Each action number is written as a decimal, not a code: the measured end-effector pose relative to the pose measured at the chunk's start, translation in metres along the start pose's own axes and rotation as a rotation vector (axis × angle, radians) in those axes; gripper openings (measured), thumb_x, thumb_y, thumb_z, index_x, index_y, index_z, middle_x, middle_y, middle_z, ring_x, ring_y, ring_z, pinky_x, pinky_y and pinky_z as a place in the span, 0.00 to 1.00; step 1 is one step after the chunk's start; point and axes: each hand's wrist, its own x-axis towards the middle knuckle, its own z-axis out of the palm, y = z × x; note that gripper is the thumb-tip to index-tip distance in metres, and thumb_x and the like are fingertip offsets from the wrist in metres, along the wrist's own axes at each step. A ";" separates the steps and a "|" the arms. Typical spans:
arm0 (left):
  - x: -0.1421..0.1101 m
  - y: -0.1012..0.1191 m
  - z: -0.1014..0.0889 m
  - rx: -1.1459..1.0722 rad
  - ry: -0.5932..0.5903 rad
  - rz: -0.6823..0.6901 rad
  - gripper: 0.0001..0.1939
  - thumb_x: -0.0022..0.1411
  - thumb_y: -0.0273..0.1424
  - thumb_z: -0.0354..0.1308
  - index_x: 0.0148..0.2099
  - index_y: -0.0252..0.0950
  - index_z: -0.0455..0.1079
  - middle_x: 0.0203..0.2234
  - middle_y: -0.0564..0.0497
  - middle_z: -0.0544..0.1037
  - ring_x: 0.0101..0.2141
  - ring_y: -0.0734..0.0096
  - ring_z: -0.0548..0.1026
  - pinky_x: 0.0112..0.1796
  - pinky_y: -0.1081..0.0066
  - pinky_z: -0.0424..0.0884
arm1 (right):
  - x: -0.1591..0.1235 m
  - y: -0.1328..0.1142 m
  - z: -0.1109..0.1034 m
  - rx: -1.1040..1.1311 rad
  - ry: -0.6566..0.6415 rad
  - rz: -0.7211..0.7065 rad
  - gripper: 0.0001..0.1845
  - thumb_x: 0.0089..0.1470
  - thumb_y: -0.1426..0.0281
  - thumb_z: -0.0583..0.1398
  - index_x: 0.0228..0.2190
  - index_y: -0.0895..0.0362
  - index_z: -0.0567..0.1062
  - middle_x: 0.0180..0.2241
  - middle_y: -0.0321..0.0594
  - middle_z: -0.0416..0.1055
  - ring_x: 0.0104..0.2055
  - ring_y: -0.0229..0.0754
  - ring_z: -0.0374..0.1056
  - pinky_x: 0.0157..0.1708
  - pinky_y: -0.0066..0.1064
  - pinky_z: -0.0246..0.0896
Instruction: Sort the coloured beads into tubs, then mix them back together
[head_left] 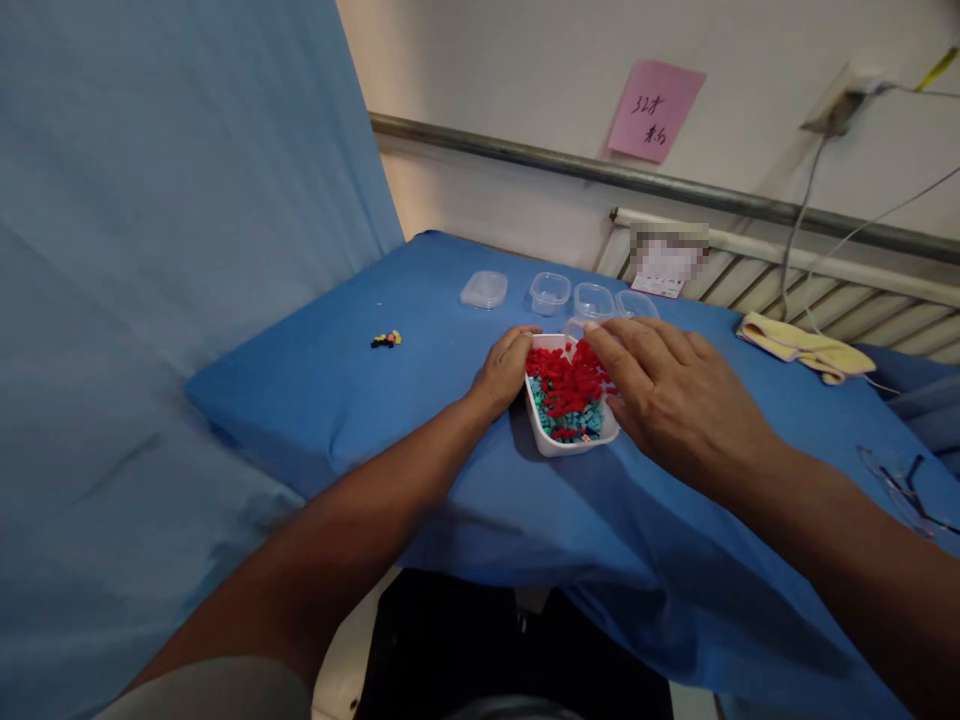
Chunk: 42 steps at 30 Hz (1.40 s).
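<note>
A white plastic tub [551, 447] stands near the front edge of the blue-covered bed, filled with small teal pieces [551, 415] and many red pieces [559, 375]. My left hand [506, 370] is closed on its left rim. Over its right side is my right hand [660, 385], with fingers and thumb curved around what looks like a tilted clear plastic box [576, 328]. Red pieces show between these fingers and the tub, slightly blurred. The right hand covers most of the clear box and the tub's far right corner.
Clear boxes [550, 293] stand in a row behind the tub, beside clear lids [484, 289]. A few yellow, orange and black pieces [387, 340] lie left. Right are a yellow cloth [806, 347] and eyeglasses [911, 495]. A blue curtain [150, 250] hangs left.
</note>
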 end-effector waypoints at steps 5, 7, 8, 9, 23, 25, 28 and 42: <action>0.000 0.000 0.001 0.017 0.003 0.025 0.20 0.75 0.37 0.49 0.55 0.39 0.81 0.55 0.46 0.84 0.57 0.56 0.79 0.64 0.61 0.70 | -0.001 0.005 0.001 0.041 0.002 0.013 0.44 0.72 0.69 0.57 0.82 0.56 0.50 0.70 0.62 0.70 0.68 0.73 0.68 0.60 0.65 0.69; 0.000 0.000 0.001 0.011 0.006 0.029 0.20 0.75 0.37 0.49 0.55 0.39 0.81 0.56 0.46 0.84 0.57 0.56 0.79 0.65 0.61 0.70 | -0.003 0.009 0.005 0.062 0.000 0.030 0.43 0.72 0.67 0.58 0.81 0.57 0.51 0.70 0.63 0.70 0.68 0.74 0.69 0.62 0.68 0.68; 0.000 0.000 0.001 0.007 0.008 0.026 0.20 0.75 0.37 0.49 0.55 0.39 0.81 0.56 0.46 0.84 0.57 0.56 0.79 0.64 0.61 0.70 | -0.004 0.012 0.007 0.077 -0.001 0.042 0.43 0.72 0.65 0.58 0.81 0.58 0.52 0.70 0.63 0.70 0.67 0.74 0.69 0.63 0.69 0.68; 0.000 0.000 0.001 0.008 0.011 0.021 0.20 0.75 0.37 0.49 0.55 0.39 0.81 0.55 0.46 0.84 0.56 0.56 0.79 0.64 0.61 0.70 | -0.005 0.015 0.009 0.097 -0.001 0.058 0.44 0.73 0.64 0.59 0.81 0.58 0.52 0.69 0.64 0.70 0.67 0.74 0.69 0.63 0.69 0.68; -0.001 0.005 0.001 -0.026 0.016 -0.006 0.20 0.75 0.37 0.49 0.55 0.37 0.81 0.51 0.46 0.84 0.54 0.56 0.79 0.62 0.61 0.72 | -0.017 0.054 0.047 0.021 -0.142 0.132 0.42 0.67 0.66 0.60 0.77 0.63 0.60 0.68 0.67 0.71 0.65 0.74 0.71 0.58 0.65 0.71; 0.000 0.005 0.000 -0.024 0.022 -0.011 0.20 0.74 0.37 0.50 0.54 0.38 0.81 0.51 0.46 0.85 0.54 0.56 0.79 0.62 0.61 0.72 | -0.016 0.048 0.050 -0.014 -0.163 0.059 0.38 0.69 0.70 0.56 0.76 0.63 0.62 0.69 0.66 0.71 0.66 0.70 0.70 0.58 0.60 0.71; 0.000 0.003 0.000 -0.034 0.017 -0.017 0.20 0.74 0.37 0.50 0.55 0.38 0.81 0.50 0.46 0.85 0.54 0.56 0.80 0.61 0.61 0.72 | -0.015 0.046 0.051 -0.060 -0.150 -0.001 0.36 0.72 0.74 0.52 0.77 0.62 0.61 0.70 0.63 0.71 0.68 0.67 0.69 0.58 0.57 0.69; 0.000 0.007 -0.001 -0.003 0.018 -0.023 0.23 0.74 0.39 0.49 0.57 0.36 0.81 0.50 0.46 0.85 0.52 0.55 0.79 0.59 0.61 0.72 | -0.045 0.072 0.062 0.071 -0.103 0.099 0.46 0.70 0.61 0.61 0.80 0.62 0.53 0.72 0.67 0.68 0.70 0.70 0.69 0.65 0.63 0.68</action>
